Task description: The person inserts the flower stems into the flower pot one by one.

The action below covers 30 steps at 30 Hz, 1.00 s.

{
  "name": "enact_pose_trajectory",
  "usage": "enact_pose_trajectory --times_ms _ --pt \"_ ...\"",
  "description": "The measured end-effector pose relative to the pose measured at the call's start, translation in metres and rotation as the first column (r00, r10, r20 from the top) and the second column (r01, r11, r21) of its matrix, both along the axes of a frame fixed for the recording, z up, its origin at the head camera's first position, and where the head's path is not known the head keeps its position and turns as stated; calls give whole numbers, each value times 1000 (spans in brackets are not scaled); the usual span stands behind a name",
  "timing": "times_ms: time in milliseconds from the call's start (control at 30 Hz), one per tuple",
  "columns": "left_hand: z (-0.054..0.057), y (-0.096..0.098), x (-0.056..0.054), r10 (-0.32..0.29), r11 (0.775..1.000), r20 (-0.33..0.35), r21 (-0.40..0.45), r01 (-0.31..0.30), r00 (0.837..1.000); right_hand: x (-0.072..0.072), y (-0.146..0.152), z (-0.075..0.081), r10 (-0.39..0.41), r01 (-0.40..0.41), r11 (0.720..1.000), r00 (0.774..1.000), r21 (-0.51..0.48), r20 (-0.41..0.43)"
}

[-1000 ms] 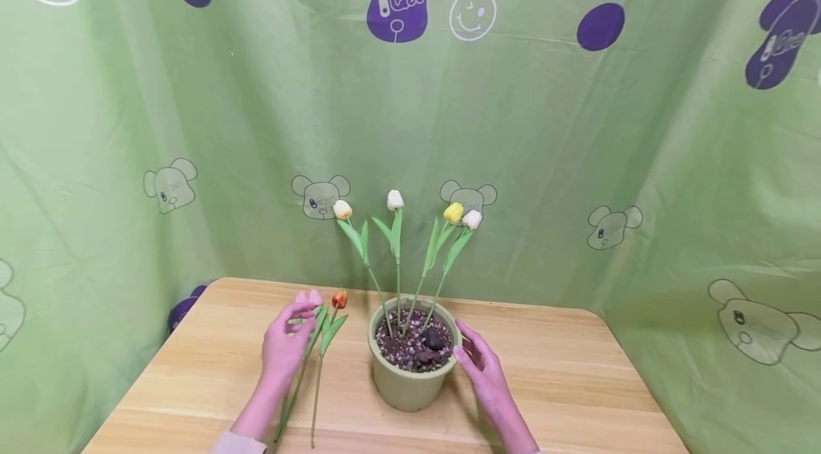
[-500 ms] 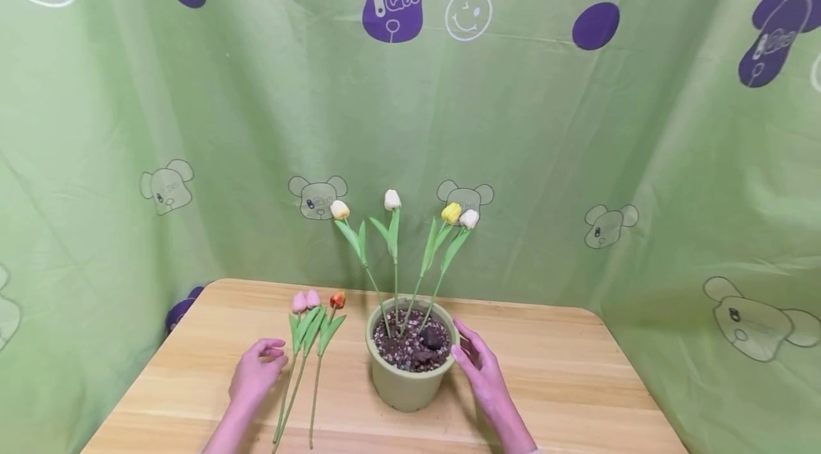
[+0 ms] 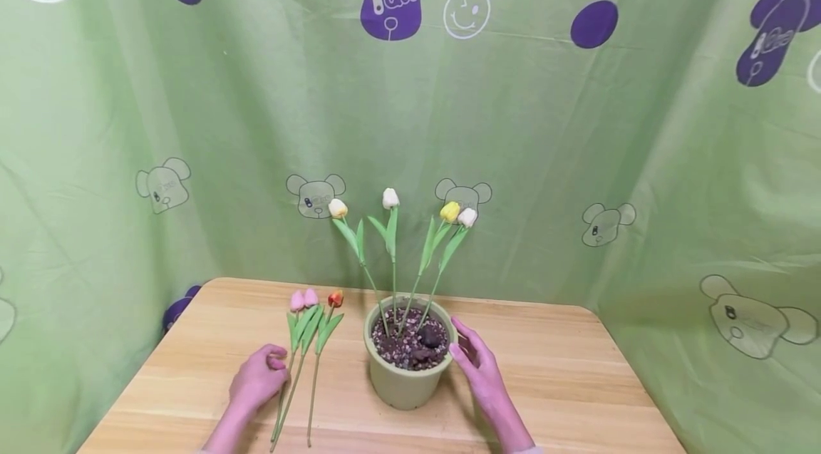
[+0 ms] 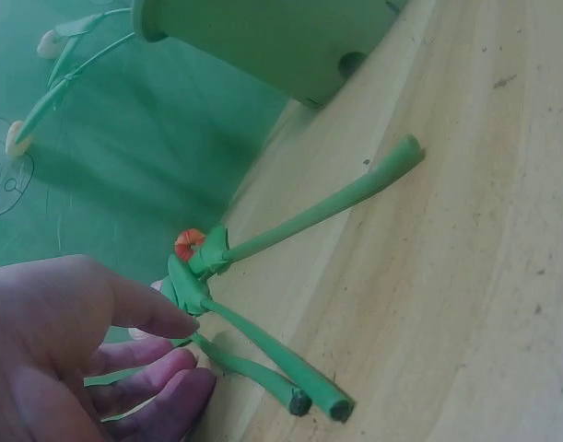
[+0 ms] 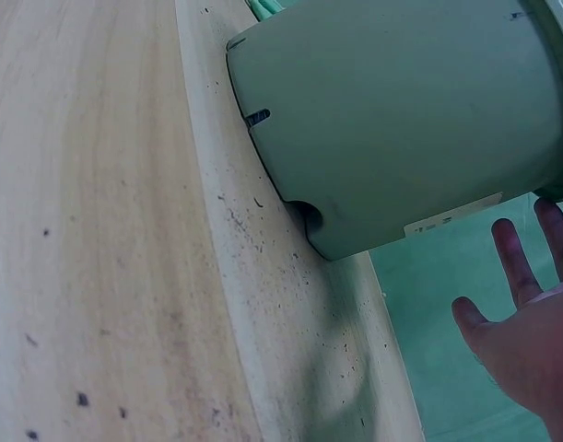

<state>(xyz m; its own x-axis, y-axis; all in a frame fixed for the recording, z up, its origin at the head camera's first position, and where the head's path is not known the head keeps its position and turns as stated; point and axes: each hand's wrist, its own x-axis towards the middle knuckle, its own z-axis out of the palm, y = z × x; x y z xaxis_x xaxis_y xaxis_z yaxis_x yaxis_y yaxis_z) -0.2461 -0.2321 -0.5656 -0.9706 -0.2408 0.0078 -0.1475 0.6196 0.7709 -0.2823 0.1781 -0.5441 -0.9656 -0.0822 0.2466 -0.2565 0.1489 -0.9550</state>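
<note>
Two pink tulips point(image 3: 311, 297) and one orange-red tulip point(image 3: 336, 298) lie on the wooden table, left of a green flowerpot point(image 3: 403, 387). At the leftmost pink tulip's stem point(image 4: 253, 370), my left hand point(image 3: 258, 375) has its thumb and curled fingers close on either side, pinching it low over the table. My right hand point(image 3: 479, 372) rests against the pot's right side, fingers extended and spread, some tips hidden behind the rim. Inside the pot is dark soil point(image 3: 410, 354). Upright in it stand a yellow tulip point(image 3: 450, 212) and several whitish tulips point(image 3: 390, 198).
A green printed curtain point(image 3: 526, 119) hangs behind and beside the table point(image 3: 539, 368). The pot stands between the two hands, its tall stems leaning outward. Dark soil crumbs point(image 5: 82, 399) are scattered on the wood near the pot.
My left hand has drawn back from the tulips' blooms, swung left and lower, then come in at the leftmost pink stem. My right hand stays at the pot.
</note>
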Motion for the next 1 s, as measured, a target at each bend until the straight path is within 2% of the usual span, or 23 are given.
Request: enact_pose_trajectory --times_ms 200,367,600,867,933,1000 --pt "1 4 -4 -34 999 -21 -10 34 999 -2 0 -2 -3 3 1000 1000 6 -6" --pt "-1 6 -4 -21 1000 -14 2 21 1000 -1 0 -1 1 -1 1000 1000 -1 15" --pt "-1 0 -5 -31 991 -30 133 35 999 0 -1 0 3 -3 1000 1000 -11 28" --pt "1 -7 -6 -27 1000 -8 -12 27 1000 0 -1 -1 -1 1 1000 1000 -23 17" --pt "3 -9 -6 -26 1000 -13 -16 26 1000 1 -2 -1 5 -5 1000 1000 -30 7" --pt "4 -11 -5 -23 999 -6 29 23 1000 1 -3 -1 18 -18 999 1000 -36 -1"
